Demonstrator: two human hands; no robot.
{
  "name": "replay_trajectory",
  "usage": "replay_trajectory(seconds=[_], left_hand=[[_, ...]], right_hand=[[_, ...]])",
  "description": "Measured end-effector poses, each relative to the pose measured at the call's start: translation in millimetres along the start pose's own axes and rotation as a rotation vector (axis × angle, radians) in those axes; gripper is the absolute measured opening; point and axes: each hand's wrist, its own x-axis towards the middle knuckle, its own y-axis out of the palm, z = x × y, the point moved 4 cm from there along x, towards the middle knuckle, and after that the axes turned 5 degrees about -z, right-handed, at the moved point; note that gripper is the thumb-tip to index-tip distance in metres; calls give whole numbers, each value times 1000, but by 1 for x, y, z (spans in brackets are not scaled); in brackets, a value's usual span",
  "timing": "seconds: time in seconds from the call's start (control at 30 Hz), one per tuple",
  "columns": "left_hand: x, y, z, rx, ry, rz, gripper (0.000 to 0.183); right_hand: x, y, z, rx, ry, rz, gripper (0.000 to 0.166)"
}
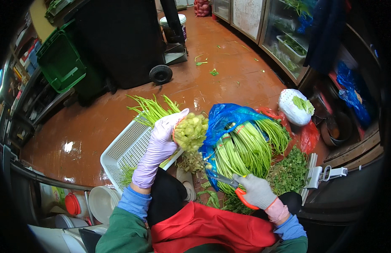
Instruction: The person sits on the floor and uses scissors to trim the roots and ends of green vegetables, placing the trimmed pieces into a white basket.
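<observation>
My left hand [160, 137], in a lilac rubber glove, grips a bunch of thin green stalks, probably celery [193, 131]. Its pale stalk ends face right, and an orange band goes round them. The leafier end points up and left over a white perforated plastic basket [121, 139]. In my right hand [257, 190], which wears a grey knit glove over a pink one, are scissors [242, 197] with orange-red handles. The dark blades point left, below the bunch and apart from it. Banded bunches of green stalks [246, 148] lie in an open blue plastic bag [222, 115].
Trimmed root ends [192, 163] lie below the bunch, near my shoe [189, 188]. Leafy herbs [287, 174] are heaped at right beside a white-wrapped bundle [296, 107] and red plastic bags [309, 136]. A wheeled black bin [119, 44] stands ahead; a glass-fronted cabinet [284, 41] lines the right.
</observation>
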Motion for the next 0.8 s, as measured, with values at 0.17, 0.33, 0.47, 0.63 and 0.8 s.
replay_trajectory(seconds=[0.17, 0.33, 0.47, 0.63, 0.8], left_hand=[[-3, -5, 8, 49, 24, -88, 58], [-6, -3, 18, -49, -5, -76, 56], [-3, 3, 16, -66, 12, -63, 57], [3, 3, -4, -87, -64, -45, 59], [-7, 28, 5, -570, -232, 120, 57]], right_hand=[[-1, 20, -6, 104, 70, -38, 38], [7, 19, -13, 228, 109, -100, 48], [7, 12, -11, 238, 135, -118, 50], [22, -18, 7, 412, 77, -335, 53], [58, -44, 21, 762, 131, -460, 54]])
